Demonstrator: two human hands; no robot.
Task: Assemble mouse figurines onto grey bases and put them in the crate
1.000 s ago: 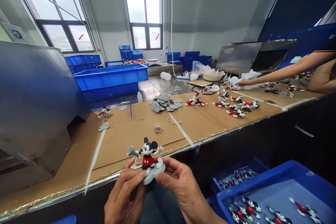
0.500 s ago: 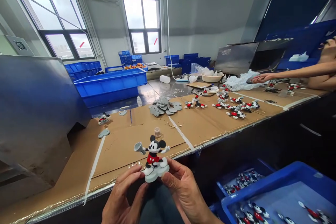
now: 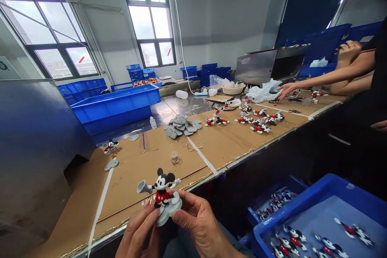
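Creased brown cardboard (image 3: 229,145) spreads over the long bench, its near edge wrapped in shiny clear tape. One smooth, dull-metal box (image 3: 33,149) towers on the left; beyond it stands a rectangular, glossy blue plastic tub (image 3: 117,102). At near right, one deep blue tray (image 3: 331,183) holds several painted figures, partly cut off from my view. Nearest me, two bare hands grip one item: the left hand (image 3: 137,229) closes its fingers on the base's left side, while the right hand (image 3: 198,225) pinches its right edge, thumb in front. That grey, smooth, lobed base (image 3: 167,213) carries one upright mouse figurine (image 3: 162,196), round-eared, red-shorted, with a flared grey horn, just off the bench's near edge. Farther off sits one heap of flat grey plates (image 3: 179,125), too jumbled to count; two loose plates (image 3: 111,164) lie left of it. Nearer stands one small clear cup (image 3: 174,158).
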